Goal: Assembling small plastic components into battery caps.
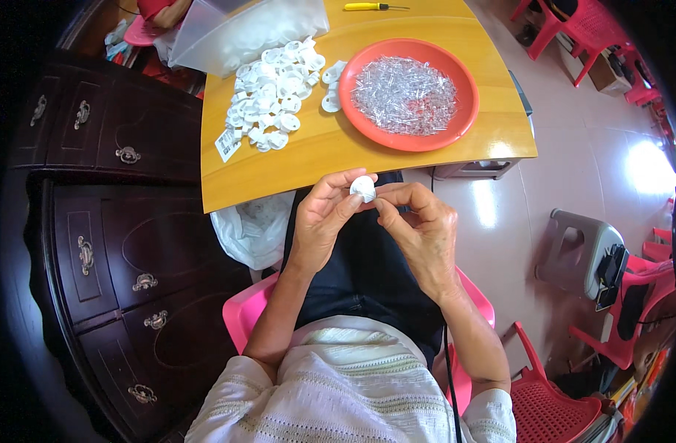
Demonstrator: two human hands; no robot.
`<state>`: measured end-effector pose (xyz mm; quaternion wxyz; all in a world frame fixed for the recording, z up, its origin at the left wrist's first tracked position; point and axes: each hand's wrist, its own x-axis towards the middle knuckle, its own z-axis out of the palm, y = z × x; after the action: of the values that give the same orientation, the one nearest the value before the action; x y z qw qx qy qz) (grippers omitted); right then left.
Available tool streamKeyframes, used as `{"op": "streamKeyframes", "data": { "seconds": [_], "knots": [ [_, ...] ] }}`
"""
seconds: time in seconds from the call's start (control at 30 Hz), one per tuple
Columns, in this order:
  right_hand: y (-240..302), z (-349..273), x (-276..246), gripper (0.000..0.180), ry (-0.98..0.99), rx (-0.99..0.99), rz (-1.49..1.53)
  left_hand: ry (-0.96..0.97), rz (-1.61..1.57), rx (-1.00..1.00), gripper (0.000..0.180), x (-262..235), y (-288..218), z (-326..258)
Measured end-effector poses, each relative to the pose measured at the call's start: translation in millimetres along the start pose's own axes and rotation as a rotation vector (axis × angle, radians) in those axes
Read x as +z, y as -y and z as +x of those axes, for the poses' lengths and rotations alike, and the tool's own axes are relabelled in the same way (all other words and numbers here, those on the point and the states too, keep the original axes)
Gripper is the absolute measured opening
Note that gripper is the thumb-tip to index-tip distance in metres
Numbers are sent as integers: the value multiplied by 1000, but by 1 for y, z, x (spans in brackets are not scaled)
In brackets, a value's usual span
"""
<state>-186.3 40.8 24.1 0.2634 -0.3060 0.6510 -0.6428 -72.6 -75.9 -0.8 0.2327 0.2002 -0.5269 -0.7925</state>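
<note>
Closest in, a white knitted top and dark trousers on a bright pink plastic chair [243, 314], and up from the lap come both hands, meeting just below the near edge of the yellow wooden table [308, 159]. The left hand [319, 221] and the right hand [423, 232] pinch one small round white plastic cap [363, 188] between them, thumbs and forefingers closed snug on its rim, the other fingers curled loose. It looks feather-light, stiff and a touch slick, so I'd judge the edge the place to hold it, gently, since a squeeze could flick it away.

Counting now: one cap in hand; on the table a heap of matching white plastic caps [271, 92], dozens, too tangled to number. One round orange plastic plate [456, 111] carries a mound of tiny clear plastic pieces [404, 94], far too many to count, thin and likely easy to bend. One clear plastic bag [242, 33] lies behind the heap, one yellow-handled screwdriver [367, 7] at the far edge, one white bag [253, 229] hangs by the left knee
</note>
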Motion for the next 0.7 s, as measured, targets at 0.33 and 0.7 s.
{"op": "streamKeyframes", "data": {
  "seconds": [0.33,0.7],
  "knots": [
    [-2,-2,-1,7,2,21,-10,6,-33,-76,36,-1,1,-1],
    [-5,-1,0,9,-40,40,33,28,-29,-103,39,-1,-1,-1]
  ]
}}
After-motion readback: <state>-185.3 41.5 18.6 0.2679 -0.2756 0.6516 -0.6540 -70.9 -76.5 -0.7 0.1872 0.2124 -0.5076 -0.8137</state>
